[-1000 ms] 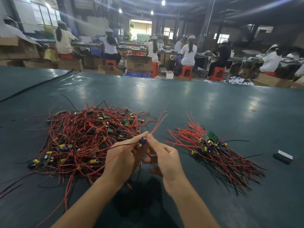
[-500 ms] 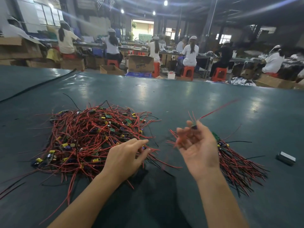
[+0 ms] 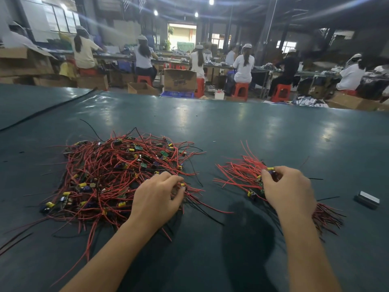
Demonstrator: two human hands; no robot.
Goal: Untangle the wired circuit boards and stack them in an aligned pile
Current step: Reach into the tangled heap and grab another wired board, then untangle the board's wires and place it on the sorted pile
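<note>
L hand [image 3: 155, 199], lower centre, sits at the right edge of the tangled heap [image 3: 109, 175] of red-wired circuit boards, centre-left. Its fingers are curled down and the tips are clamped on the heap's wires and parts. R hand [image 3: 288, 190], centre-right, has thumb and fingertips pinched on a yellow-capped board [image 3: 271, 169] on top of the sorted pile [image 3: 240, 172], whose wires fan toward upper left. A small dark block [image 3: 367, 199] lies at far right on the green table mat [image 3: 231, 127]. Seated workers [image 3: 244, 66] fill the bkgd.
</note>
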